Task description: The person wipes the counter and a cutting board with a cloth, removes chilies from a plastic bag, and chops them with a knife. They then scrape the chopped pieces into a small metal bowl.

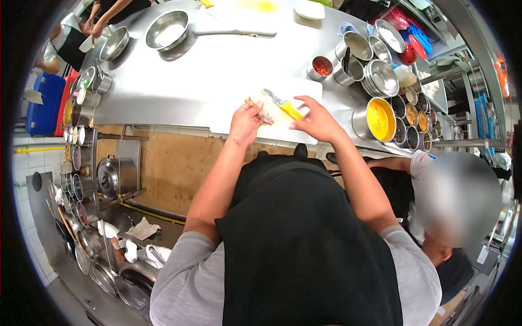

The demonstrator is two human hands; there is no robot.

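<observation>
My left hand [246, 120] pinches a small brownish piece of food [265, 117] over the white cutting board [239, 103] on the steel counter [179, 81]. Close to its right, my right hand [315, 120] grips the yellow handle of a knife [283, 105], whose blade points up and left above the board. The two hands are a short gap apart. A black apron covers my front below them.
A pot of yellow liquid [379, 118], stacked steel bowls [380, 76] and small spice tins stand right of the board, with a tin of red flakes [321, 66]. A steel bowl [167, 30] sits far back. Another person crouches at right; other hands work at top left.
</observation>
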